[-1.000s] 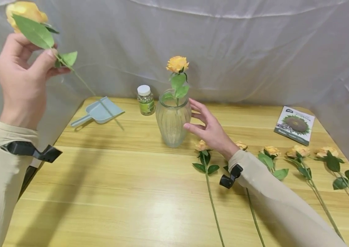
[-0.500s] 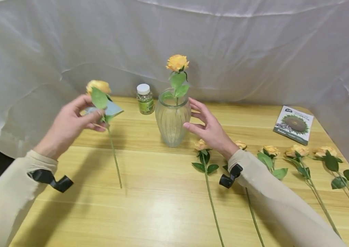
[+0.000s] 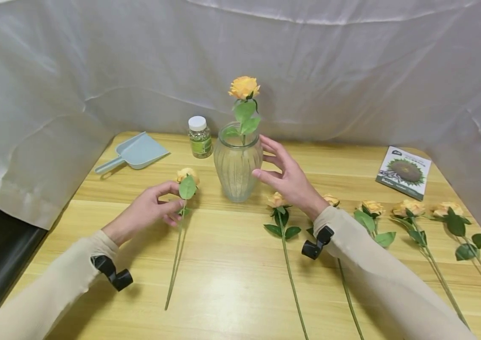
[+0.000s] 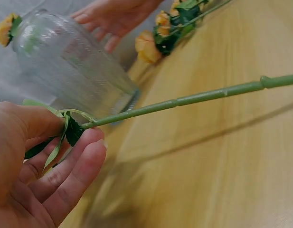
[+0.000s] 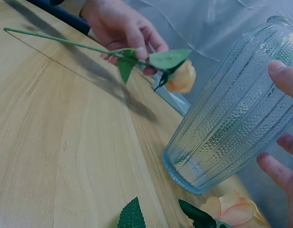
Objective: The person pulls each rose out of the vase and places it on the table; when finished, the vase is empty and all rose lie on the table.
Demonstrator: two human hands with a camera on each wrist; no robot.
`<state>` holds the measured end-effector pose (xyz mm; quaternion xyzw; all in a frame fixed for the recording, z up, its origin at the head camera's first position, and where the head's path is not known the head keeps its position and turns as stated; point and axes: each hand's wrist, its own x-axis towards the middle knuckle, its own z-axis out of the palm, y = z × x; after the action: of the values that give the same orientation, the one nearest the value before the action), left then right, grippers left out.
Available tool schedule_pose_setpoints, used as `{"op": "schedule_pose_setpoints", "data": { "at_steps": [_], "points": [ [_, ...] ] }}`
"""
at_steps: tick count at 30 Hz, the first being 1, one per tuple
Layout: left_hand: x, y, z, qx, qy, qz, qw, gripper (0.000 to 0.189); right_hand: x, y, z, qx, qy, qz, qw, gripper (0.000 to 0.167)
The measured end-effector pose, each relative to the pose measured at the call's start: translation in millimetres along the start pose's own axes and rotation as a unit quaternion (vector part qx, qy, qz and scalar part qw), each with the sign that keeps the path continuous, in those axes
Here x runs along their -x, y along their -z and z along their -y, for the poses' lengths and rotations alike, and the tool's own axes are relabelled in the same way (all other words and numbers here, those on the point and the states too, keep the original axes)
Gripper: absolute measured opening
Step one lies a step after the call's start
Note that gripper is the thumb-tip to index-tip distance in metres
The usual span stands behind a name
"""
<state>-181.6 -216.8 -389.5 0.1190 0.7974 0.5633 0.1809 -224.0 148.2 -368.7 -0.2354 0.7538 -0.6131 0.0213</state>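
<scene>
My left hand (image 3: 144, 212) pinches a yellow rose (image 3: 187, 187) by its stem, just below the bloom, left of the vase. The stem (image 4: 193, 98) slants down toward me, its lower end close over the table. A ribbed clear glass vase (image 3: 237, 177) stands upright at the middle, holding one yellow rose (image 3: 244, 88) with green leaves. My right hand (image 3: 287, 177) rests at the vase's right side, fingers relaxed, thumb in front and the other fingers toward the back. In the right wrist view the thumb (image 5: 285, 78) overlaps the glass.
Several yellow roses (image 3: 276, 200) lie on the wooden table (image 3: 223, 283) at the right, one partly under my right forearm. A blue dustpan (image 3: 140, 151) lies at the back left, beside a white-capped jar (image 3: 200, 139). A sunflower packet (image 3: 405, 172) lies at the back right.
My left hand has brought the rose from the upper left down and rightward, nearer the vase and low over the table. The dustpan shows fully again. My right hand has stayed at the vase.
</scene>
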Motion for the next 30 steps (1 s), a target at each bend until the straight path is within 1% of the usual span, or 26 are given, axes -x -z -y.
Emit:
{"op": "schedule_pose_setpoints", "data": {
  "at_steps": [4, 6, 9, 14, 17, 21, 24, 27, 30],
  "points": [
    [-3.8, -7.7, 8.0, 0.011, 0.004, 0.017, 0.9998, 0.030, 0.1, 0.1, 0.0, 0.002, -0.001, 0.001, 1.0000, 0.077],
    [-5.0, -10.9, 11.5, 0.006, 0.006, 0.021, 0.9997, 0.029, 0.0, 0.2, 0.3, 0.003, -0.001, 0.001, 1.0000, 0.077],
    [-5.7, -15.0, 15.4, -0.021, 0.006, 0.019, 0.9996, 0.026, -0.2, 0.3, 0.3, 0.004, 0.000, 0.001, 1.0000, 0.076],
    [-6.0, -19.8, 16.8, -0.072, 0.011, 0.001, 0.9973, 0.026, -0.3, 0.7, -0.1, 0.002, 0.001, 0.001, 1.0000, 0.076],
    [-6.6, -20.8, 16.1, -0.083, 0.019, -0.009, 0.9963, 0.029, 0.0, 1.1, 0.0, 0.001, 0.002, 0.001, 1.0000, 0.076],
    [-6.8, -19.6, 15.2, -0.095, 0.026, -0.005, 0.9952, 0.033, 0.3, 1.5, -0.2, 0.002, 0.002, 0.001, 1.0000, 0.076],
    [-5.9, -17.8, 15.7, -0.092, 0.029, 0.002, 0.9954, 0.037, 0.4, 1.5, -0.8, 0.002, 0.001, 0.000, 1.0000, 0.076],
    [-4.5, -15.8, 17.4, -0.066, 0.030, 0.002, 0.9974, 0.039, 0.2, 1.4, -1.6, 0.002, 0.000, 0.000, 1.0000, 0.076],
    [-2.8, -14.4, 18.5, -0.037, 0.031, -0.005, 0.9988, 0.038, 0.1, 1.2, -2.1, 0.001, 0.000, -0.001, 1.0000, 0.076]
  ]
}}
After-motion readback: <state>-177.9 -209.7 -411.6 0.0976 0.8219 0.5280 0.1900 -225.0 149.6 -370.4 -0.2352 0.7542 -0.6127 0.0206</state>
